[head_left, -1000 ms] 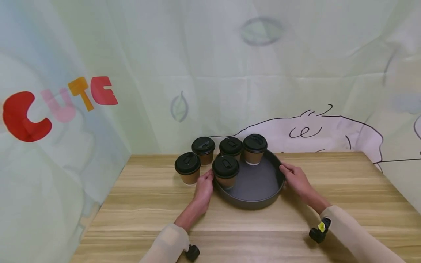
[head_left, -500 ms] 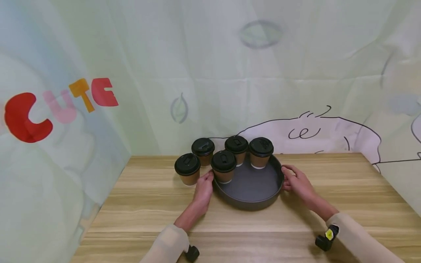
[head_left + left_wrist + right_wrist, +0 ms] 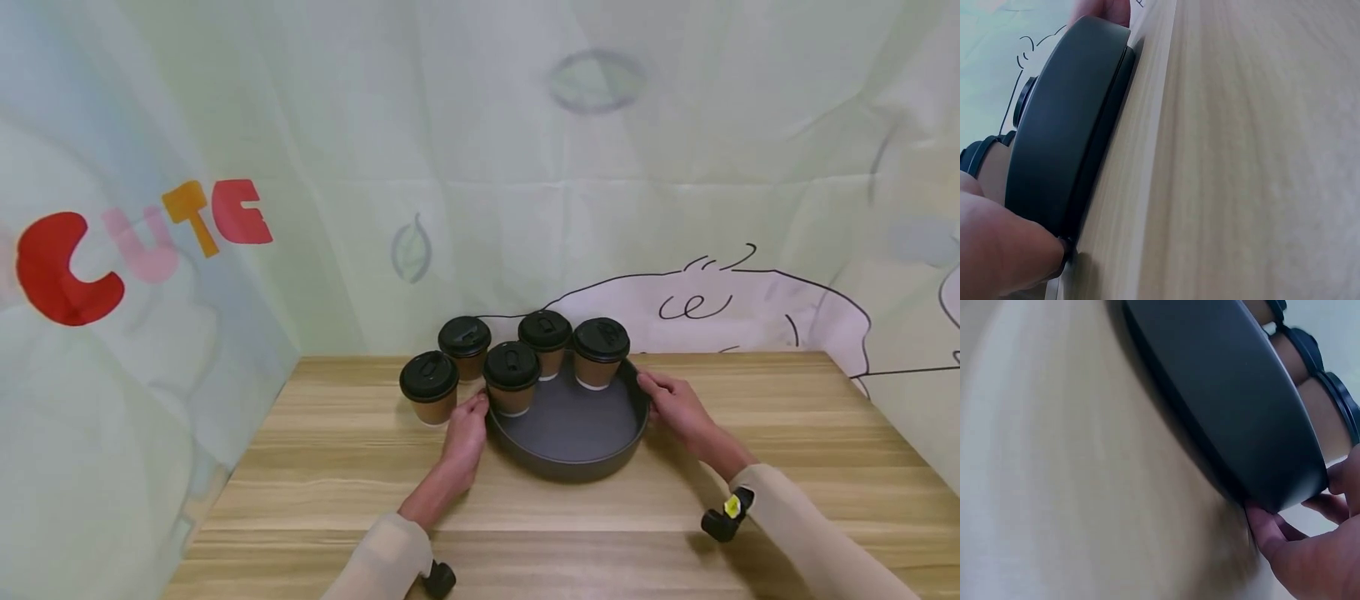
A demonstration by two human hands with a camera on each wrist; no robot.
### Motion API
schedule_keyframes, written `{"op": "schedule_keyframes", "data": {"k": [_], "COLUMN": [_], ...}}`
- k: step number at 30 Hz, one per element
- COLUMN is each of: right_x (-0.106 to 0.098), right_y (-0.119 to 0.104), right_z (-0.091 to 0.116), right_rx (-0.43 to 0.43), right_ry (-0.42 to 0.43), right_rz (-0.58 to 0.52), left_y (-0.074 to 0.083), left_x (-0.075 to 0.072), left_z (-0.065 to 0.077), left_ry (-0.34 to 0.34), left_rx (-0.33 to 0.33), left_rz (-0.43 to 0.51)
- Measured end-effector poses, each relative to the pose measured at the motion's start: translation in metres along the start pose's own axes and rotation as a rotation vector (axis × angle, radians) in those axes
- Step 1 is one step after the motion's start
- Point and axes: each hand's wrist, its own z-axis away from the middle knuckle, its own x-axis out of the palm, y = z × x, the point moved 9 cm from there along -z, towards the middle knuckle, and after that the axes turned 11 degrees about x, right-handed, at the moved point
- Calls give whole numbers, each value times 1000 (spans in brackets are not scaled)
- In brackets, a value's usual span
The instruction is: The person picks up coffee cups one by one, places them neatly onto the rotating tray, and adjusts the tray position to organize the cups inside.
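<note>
A round dark grey pan (image 3: 581, 425) with a low wall sits between my two hands. My left hand (image 3: 463, 437) pinches its left side, and my right hand (image 3: 678, 412) grips its right rim. In the right wrist view, fingers (image 3: 1266, 528) reach to the lower edge of the pan. Three paper cups with black lids stand in the pan: a front-left cup (image 3: 512, 379), a back cup (image 3: 546, 337) and a right cup (image 3: 600, 354). Whether the pan touches the table, I cannot tell.
Two similar lidded cups stand on the wooden table (image 3: 555, 550) left of the pan: a near cup (image 3: 430, 387) beside my left hand and a far cup (image 3: 465, 346). A printed curtain (image 3: 480, 167) hangs behind the table's back edge.
Inside the pan, the back and right cups have shifted right, and the front-left cup has moved slightly back. My right hand has adjusted its hold on the rim; the left has hardly moved.
</note>
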Motion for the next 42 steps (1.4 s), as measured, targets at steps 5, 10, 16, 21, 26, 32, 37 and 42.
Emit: {"op": "schedule_keyframes", "data": {"k": [5, 10, 16, 21, 26, 32, 37, 42], "right_x": [1, 7, 6, 3, 1, 2, 3, -2], "right_y": [11, 19, 8, 0, 3, 12, 19, 12], "right_z": [19, 35, 22, 3, 1, 21, 31, 14], "right_rx": [18, 51, 44, 41, 32, 30, 67, 41], "right_ry": [22, -11, -42, -93, -113, -143, -205, -239], "right_rz": [-67, -87, -28, -22, -20, -83, -146, -150], "left_y": [-1, -1, 0, 0, 1, -1, -1, 0], "left_x": [0, 0, -1, 0, 0, 1, -1, -1], "left_z": [-1, 0, 2, 2, 2, 2, 1, 0], "left_ry": [5, 3, 15, 6, 4, -4, 4, 8], "left_rx": [-3, -4, -8, -9, -10, -15, -11, -8], "left_rz": [15, 16, 7, 6, 14, 22, 17, 8]}}
